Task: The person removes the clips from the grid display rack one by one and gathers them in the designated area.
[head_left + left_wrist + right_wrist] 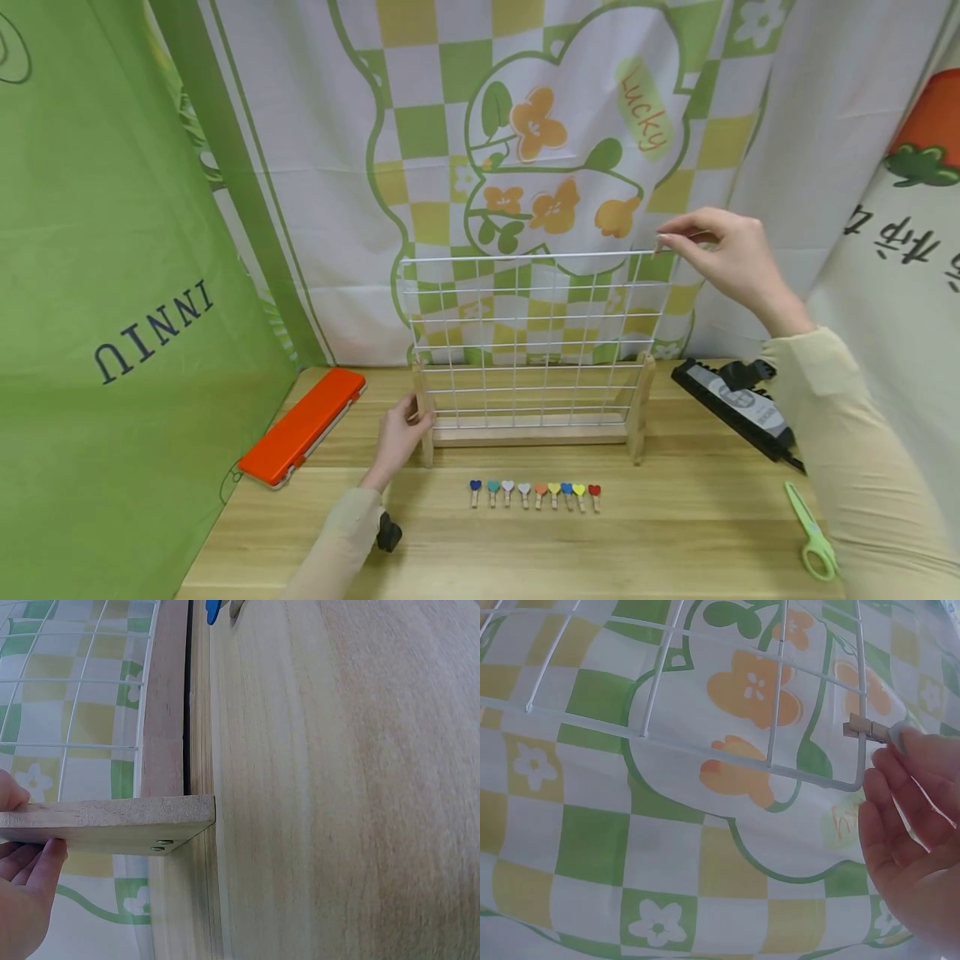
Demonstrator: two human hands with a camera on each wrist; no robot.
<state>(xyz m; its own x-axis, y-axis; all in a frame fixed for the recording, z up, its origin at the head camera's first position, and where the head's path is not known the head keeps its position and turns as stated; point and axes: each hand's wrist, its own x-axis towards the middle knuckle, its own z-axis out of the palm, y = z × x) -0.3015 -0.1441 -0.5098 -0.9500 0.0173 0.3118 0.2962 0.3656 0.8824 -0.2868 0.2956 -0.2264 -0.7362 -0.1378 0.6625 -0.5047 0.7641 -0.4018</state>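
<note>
While left hand (397, 433) grips the stand's post (424, 417), right hand (731, 254) pinches a clip (866, 729) at the grid's (525, 333) corner.

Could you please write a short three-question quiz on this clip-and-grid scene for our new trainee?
1. True or false: the left hand grips the left wooden post of the grid stand.
2. What does the right hand pinch at the top right corner of the white wire grid?
A. a small wooden clip
B. the green scissors
C. the orange case
3. How many heart-topped clips lie in the row on the table in front of the stand?

Key
1. True.
2. A; it sits at the grid's corner wire.
3. Nine.
</note>
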